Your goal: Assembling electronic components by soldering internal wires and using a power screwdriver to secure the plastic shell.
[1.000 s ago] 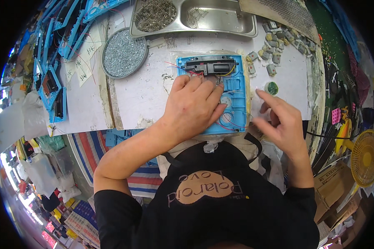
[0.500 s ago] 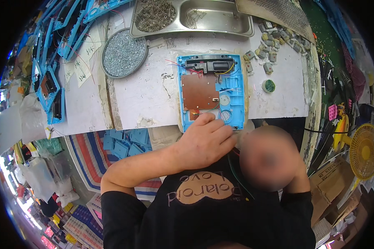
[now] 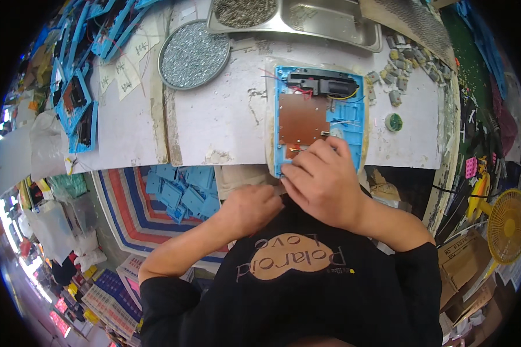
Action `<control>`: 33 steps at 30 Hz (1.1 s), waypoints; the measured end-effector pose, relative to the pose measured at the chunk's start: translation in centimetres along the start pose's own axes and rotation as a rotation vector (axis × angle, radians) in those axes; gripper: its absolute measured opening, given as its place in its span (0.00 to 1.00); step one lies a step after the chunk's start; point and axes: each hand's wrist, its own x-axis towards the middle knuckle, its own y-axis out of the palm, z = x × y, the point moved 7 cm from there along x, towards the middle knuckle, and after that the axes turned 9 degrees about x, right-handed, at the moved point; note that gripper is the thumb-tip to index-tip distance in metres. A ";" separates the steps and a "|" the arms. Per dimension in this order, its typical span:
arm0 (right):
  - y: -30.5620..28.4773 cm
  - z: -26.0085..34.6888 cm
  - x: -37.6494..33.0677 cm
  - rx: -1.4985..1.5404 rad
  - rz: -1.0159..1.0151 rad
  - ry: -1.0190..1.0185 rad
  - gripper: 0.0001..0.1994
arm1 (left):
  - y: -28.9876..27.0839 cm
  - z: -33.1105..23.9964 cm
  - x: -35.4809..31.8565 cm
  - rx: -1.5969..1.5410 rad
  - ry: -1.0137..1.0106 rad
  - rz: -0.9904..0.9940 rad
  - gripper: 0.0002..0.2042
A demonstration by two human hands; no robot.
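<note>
A blue plastic housing (image 3: 358,115) lies on the table in front of me. It holds a brown circuit board (image 3: 302,118), a black part with a cylindrical end (image 3: 337,87) along its far side, and thin coloured wires. My right hand (image 3: 324,182) is over the housing's near edge with its fingers curled inward; what they grip, if anything, is hidden, and the housing's near right corner is partly covered. Off the table's front edge, left of the housing, my left hand (image 3: 252,208) is closed, its fingertips near my right hand. Its contents cannot be made out.
A round dish of small metal pieces (image 3: 194,55) and a steel tray (image 3: 324,36) with springs stand at the back. Several small motors (image 3: 395,97) and a small round green-filled container (image 3: 393,122) lie to the right. Blue frames (image 3: 75,104) are piled left; blue parts (image 3: 182,194) lie below.
My left hand has drawn back from the housing toward the lower left. My right hand has come onto the housing's near edge. The whole view has shifted slightly.
</note>
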 end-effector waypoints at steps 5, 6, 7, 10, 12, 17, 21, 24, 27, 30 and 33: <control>0.3 -0.5 -0.1 0.000 -0.063 0.040 0.17 | -3.5 0.8 1.3 -0.086 0.066 0.193 0.12; 0.4 -0.7 0.0 -0.014 -0.086 0.042 0.17 | -5.2 1.4 1.9 -0.162 0.027 0.225 0.13; 0.5 -0.6 0.0 -0.027 -0.068 0.039 0.17 | -6.0 2.0 2.2 -0.240 -0.016 0.255 0.15; 0.5 -0.3 0.0 -0.025 -0.009 0.038 0.17 | -7.8 2.4 4.6 -0.190 -0.002 -0.217 0.14; -0.8 -0.2 0.0 -0.002 0.035 0.026 0.18 | -5.8 3.0 4.4 -0.086 0.123 -0.235 0.15; -15.4 -8.2 1.1 0.035 -0.289 0.012 0.07 | -5.9 2.3 3.9 -0.082 0.174 -0.308 0.11; -29.1 -18.7 6.4 0.054 -0.682 0.277 0.08 | -5.9 2.6 5.2 -0.110 0.209 -0.257 0.11; -32.8 -19.3 15.9 -0.085 -0.710 0.019 0.10 | -5.9 3.1 4.9 -0.119 0.173 -0.232 0.11; -36.1 -23.4 25.5 -0.188 -0.690 -0.208 0.10 | -6.0 3.0 5.3 -0.152 0.158 -0.214 0.11; -36.6 -19.9 30.7 -0.774 -0.691 -0.466 0.12 | -5.5 3.2 5.7 -0.174 0.175 -0.184 0.11; -35.1 -17.8 34.9 -0.598 -0.754 -0.398 0.08 | -6.0 2.9 4.8 -0.181 0.106 -0.207 0.11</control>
